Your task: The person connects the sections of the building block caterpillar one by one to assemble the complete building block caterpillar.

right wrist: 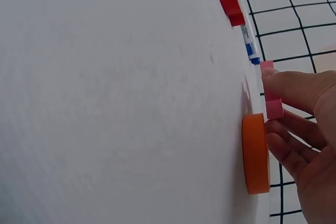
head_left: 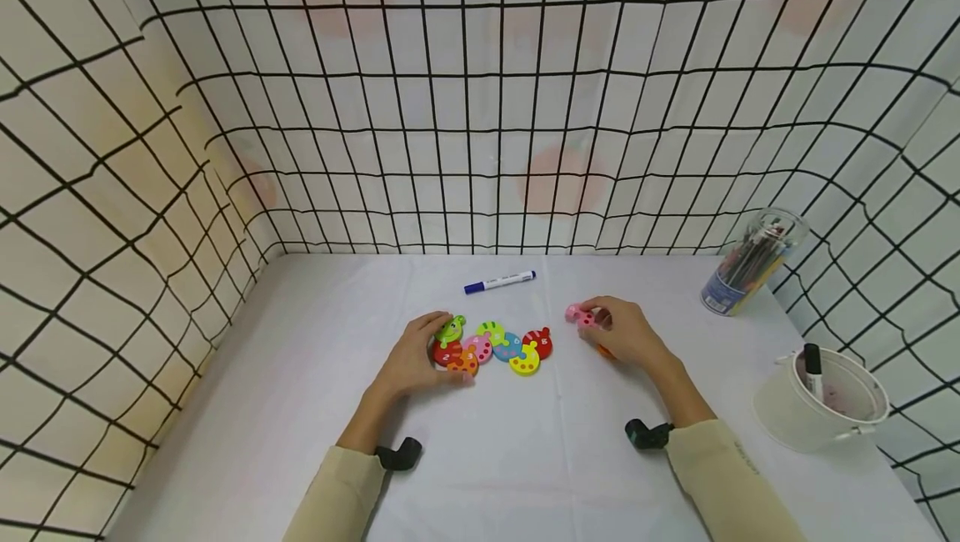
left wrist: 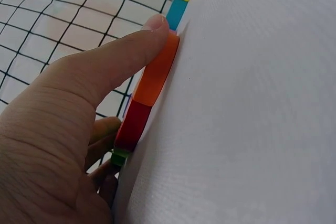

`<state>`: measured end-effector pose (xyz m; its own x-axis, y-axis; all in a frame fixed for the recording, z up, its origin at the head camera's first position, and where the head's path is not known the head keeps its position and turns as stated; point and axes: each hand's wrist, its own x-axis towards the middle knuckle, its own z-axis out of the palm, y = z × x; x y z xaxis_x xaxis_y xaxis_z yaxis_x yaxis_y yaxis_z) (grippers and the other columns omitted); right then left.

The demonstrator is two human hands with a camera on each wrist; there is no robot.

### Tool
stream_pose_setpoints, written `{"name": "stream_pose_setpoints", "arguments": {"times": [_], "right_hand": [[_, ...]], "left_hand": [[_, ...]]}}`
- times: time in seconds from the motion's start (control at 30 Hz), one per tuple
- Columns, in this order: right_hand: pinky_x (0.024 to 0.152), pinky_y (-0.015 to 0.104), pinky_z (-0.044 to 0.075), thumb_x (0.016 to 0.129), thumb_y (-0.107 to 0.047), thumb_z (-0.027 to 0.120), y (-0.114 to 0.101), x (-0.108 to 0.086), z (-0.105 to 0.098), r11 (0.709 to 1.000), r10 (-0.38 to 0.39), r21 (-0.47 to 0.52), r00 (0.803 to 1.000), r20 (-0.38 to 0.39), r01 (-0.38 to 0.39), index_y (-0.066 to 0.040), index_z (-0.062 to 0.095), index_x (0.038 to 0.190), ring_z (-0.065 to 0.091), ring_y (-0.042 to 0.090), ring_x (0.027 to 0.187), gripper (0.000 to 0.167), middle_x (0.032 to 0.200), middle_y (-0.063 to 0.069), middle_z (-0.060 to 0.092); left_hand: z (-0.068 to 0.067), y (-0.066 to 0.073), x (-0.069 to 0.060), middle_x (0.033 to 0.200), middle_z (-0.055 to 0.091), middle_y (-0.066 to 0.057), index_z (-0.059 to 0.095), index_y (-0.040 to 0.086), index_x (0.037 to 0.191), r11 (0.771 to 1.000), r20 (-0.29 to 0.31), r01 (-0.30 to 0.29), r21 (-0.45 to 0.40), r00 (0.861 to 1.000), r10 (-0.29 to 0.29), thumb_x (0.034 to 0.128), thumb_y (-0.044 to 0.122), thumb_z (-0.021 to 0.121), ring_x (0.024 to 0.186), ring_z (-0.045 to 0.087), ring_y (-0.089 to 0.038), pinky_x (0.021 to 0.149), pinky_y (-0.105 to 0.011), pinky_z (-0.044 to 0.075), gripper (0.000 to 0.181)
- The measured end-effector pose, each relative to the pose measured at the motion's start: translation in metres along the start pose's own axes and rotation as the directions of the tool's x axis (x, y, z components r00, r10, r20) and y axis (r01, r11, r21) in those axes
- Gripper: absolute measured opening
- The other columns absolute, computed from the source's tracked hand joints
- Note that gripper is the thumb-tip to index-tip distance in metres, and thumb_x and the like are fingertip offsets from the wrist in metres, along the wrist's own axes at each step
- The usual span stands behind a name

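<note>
A row of joined, numbered caterpillar puzzle pieces (head_left: 507, 347) lies on the table, with a green smiling head piece (head_left: 451, 330) at its left end. My left hand (head_left: 417, 358) holds that end, fingers around the head and the red piece (left wrist: 134, 127), thumb against the orange piece (left wrist: 157, 72). Between thumb and fingers, my right hand (head_left: 626, 332) pinches a pink puzzle piece (right wrist: 272, 90), lifted off the table right of the row. A loose orange puzzle piece (right wrist: 255, 153) sits under the right hand, mostly hidden in the head view.
A blue-capped marker (head_left: 499, 282) lies behind the row. At the right stand a clear jar of pencils (head_left: 752, 263) and a white bucket (head_left: 795, 409) with a black-capped marker (head_left: 813, 371) in it. Black wire mesh (head_left: 465, 129) encloses the table's back and sides.
</note>
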<state>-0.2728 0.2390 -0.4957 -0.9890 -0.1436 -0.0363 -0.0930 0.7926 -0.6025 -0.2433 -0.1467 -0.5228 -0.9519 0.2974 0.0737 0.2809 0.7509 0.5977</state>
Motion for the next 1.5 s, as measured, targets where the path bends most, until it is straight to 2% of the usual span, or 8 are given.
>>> {"name": "stream_pose_setpoints", "arguments": {"times": [0.27,0.47,0.73,0.93,1.23,1.5], "right_hand": [[0.083,0.036,0.06,0.091,-0.026,0.08,-0.017,-0.004,0.008,0.998,-0.057,0.009,0.998,-0.031,0.057,-0.014,0.067,0.133,0.06,0.025,0.097,0.046,0.105,0.008,0.067],[0.079,0.03,0.058,0.09,-0.024,0.081,-0.025,-0.005,0.016,0.994,-0.106,0.031,0.994,-0.022,0.106,-0.012,0.068,0.132,0.06,0.021,0.092,0.045,0.101,0.006,0.068],[0.08,0.031,0.056,0.091,-0.023,0.08,-0.029,-0.005,0.026,0.989,-0.138,0.06,0.99,-0.006,0.138,-0.013,0.069,0.131,0.061,0.019,0.092,0.042,0.099,0.003,0.068],[0.084,0.032,0.056,0.093,-0.025,0.078,-0.032,-0.006,0.03,0.991,-0.125,0.045,0.992,0.011,0.125,-0.018,0.069,0.133,0.061,0.019,0.095,0.042,0.106,0.001,0.069],[0.088,0.036,0.06,0.093,-0.015,0.077,-0.034,-0.006,0.029,0.986,-0.162,0.029,0.986,0.025,0.161,-0.012,0.07,0.132,0.063,0.019,0.096,0.04,0.127,0.009,0.069],[0.083,0.033,0.057,0.093,-0.011,0.076,-0.032,-0.006,0.032,0.985,-0.168,0.036,0.985,0.039,0.166,-0.011,0.07,0.13,0.06,0.018,0.091,0.038,0.101,0.003,0.068]], "left_hand": [[0.0,-0.003,0.001,0.163,0.04,-0.003,0.046,0.021,0.156,1.0,0.001,0.009,0.003,1.0,-0.009,0.0666,0.061,0.088,0.152,0.035,-0.028,0.12,-0.056,0.037,0.107],[-0.001,-0.003,0.002,0.162,0.041,-0.002,0.048,0.021,0.154,1.0,-0.01,0.001,-0.002,1.0,-0.001,0.0655,0.061,0.089,0.151,0.036,-0.028,0.12,-0.055,0.037,0.106],[-0.002,0.0,0.002,0.162,0.042,-0.003,0.049,0.021,0.154,1.0,-0.009,-0.007,-0.017,1.0,0.007,0.0658,0.06,0.089,0.151,0.036,-0.028,0.12,-0.057,0.038,0.104],[0.0,-0.001,0.002,0.163,0.04,-0.002,0.048,0.022,0.155,1.0,-0.002,-0.01,-0.022,1.0,0.01,0.0656,0.061,0.09,0.152,0.035,-0.027,0.121,-0.054,0.036,0.106],[-0.002,-0.001,0.001,0.164,0.038,-0.001,0.047,0.023,0.155,1.0,0.004,0.001,-0.018,1.0,-0.001,0.0657,0.062,0.089,0.153,0.034,-0.027,0.121,-0.055,0.037,0.106],[-0.003,0.0,-0.001,0.164,0.037,-0.002,0.047,0.023,0.156,1.0,0.024,-0.009,-0.023,1.0,0.01,0.067,0.06,0.089,0.153,0.033,-0.028,0.121,-0.056,0.036,0.105]]}}
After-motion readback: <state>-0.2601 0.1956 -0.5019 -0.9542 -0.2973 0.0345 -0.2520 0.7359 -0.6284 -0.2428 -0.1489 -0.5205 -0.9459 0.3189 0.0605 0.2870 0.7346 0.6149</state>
